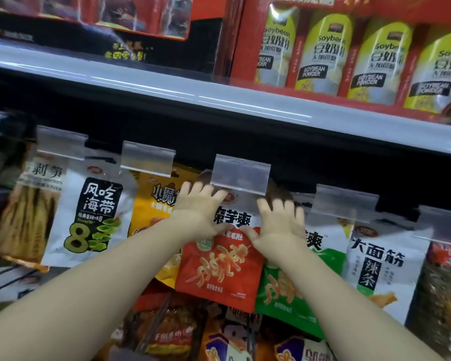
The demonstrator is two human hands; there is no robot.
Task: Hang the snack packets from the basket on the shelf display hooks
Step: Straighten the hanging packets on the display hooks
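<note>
Two hands — left hand (pixel 202 212), right hand (pixel 279 225) — pinch the red 魔芋爽 packet (pixel 219 269) with their fingers.

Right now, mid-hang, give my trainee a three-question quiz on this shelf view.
1. True or false: both hands are on the red packet.
2. Which packet hangs just right of it: A green, B yellow, C black?
3. What sits directly above the hands?

Key:
1. True: left hand and right hand grip its upper part, thumbs on the front.
2. A, the green packet.
3. A clear label holder.
</note>
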